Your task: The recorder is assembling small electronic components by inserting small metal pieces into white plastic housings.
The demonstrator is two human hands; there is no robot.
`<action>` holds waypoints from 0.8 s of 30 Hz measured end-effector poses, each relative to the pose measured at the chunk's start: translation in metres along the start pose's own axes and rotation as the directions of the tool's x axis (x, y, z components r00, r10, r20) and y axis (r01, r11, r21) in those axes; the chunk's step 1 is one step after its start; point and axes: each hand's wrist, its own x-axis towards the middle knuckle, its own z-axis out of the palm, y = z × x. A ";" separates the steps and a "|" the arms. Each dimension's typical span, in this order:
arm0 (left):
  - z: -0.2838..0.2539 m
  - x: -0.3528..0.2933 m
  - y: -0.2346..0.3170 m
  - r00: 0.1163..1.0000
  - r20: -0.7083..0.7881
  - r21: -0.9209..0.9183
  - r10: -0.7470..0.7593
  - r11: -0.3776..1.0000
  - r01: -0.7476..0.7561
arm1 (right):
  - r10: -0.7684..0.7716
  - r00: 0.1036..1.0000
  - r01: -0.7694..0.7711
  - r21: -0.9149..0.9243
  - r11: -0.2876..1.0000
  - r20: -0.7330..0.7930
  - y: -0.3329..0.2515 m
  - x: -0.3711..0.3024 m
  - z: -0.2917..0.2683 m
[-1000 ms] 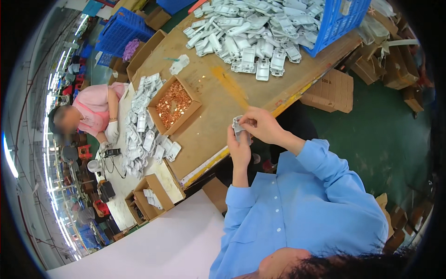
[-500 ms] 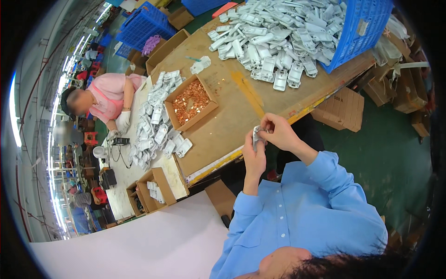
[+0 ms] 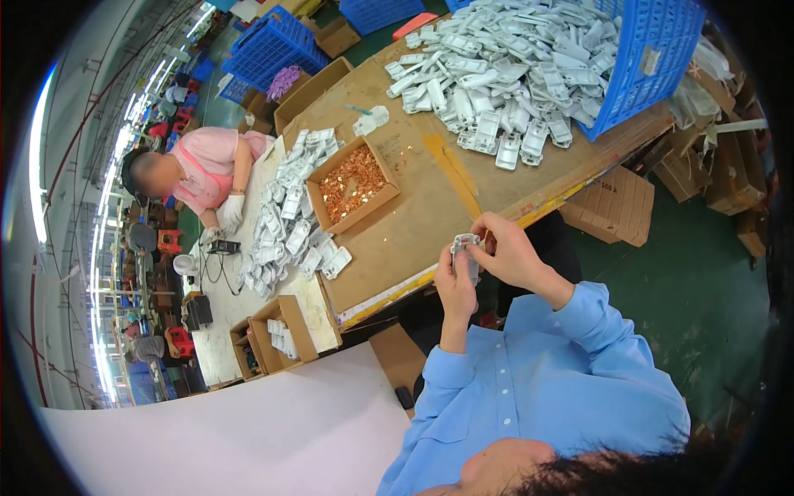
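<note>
Since half a second ago, the pale case has turned a little, so that more of its hollow face shows; the right hand has eased back from its far end, and its thumb now lies lower on the case; the whole view has shifted slightly too, carrying the table things to the right. The case is up off the table, near its front edge, held nearly on end in the left hand, which is closed around its lower part; the right hand is bent and narrow, its thumb on the case; whether it pinches some small piece as well, I cannot tell. Just beyond both hands lies the brown table, with a yellow strip across it; ahead and to the left of the left hand stands an open box of copper-coloured bits; left of that box lies a pile of similar cases; well ahead of the right hand spreads a larger heap, against a blue crate; to the right of the right hand, lower than the tabletop, sits a closed carton; far left of the left hand, a co-worker in pink rests a gloved hand beside the pile.
</note>
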 end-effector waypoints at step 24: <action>-0.004 -0.006 0.003 0.995 -0.070 0.273 0.077 0.960 -0.055 | 0.083 0.992 -0.064 -0.193 0.979 0.092 0.004 0.008 0.002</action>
